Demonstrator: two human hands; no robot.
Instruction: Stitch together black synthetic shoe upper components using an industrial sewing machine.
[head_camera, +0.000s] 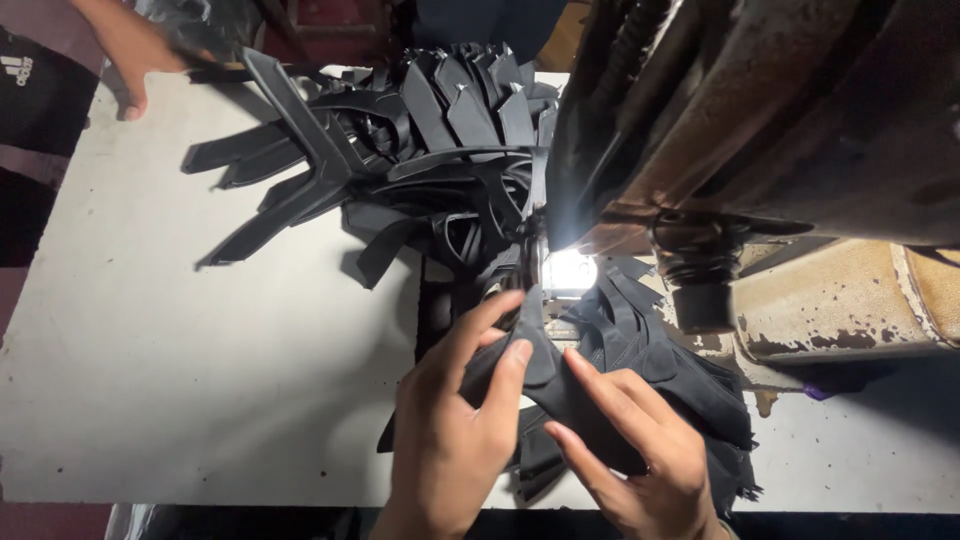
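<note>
**Both hands pinning black leather under the needle**

Left hand (455, 440) and right hand (640, 450) down at the near edge of the tabletop (200, 350), both pressed flat on the same black leather piece (560, 385). Fingers spread and laid on top, thumb tucked at the edge, so more of a press-and-pinch than a full closed grip. Leather piece pointing up toward the sewing machine (760, 150), tip just beside the bright work light (570, 270) at the needle area. Needle itself lost in the glare, can't tell. More dark cut pieces (690, 390) stacked under and to the right of the hands, hanging toward the near edge.

Big fanned-out heap of black straps (420, 160) across the far middle of the tabletop, touching the machine's side. Rusty, chipped machine body filling the far right corner. Someone else's hand (130, 50) resting at the far left corner, well apart from the work.
</note>
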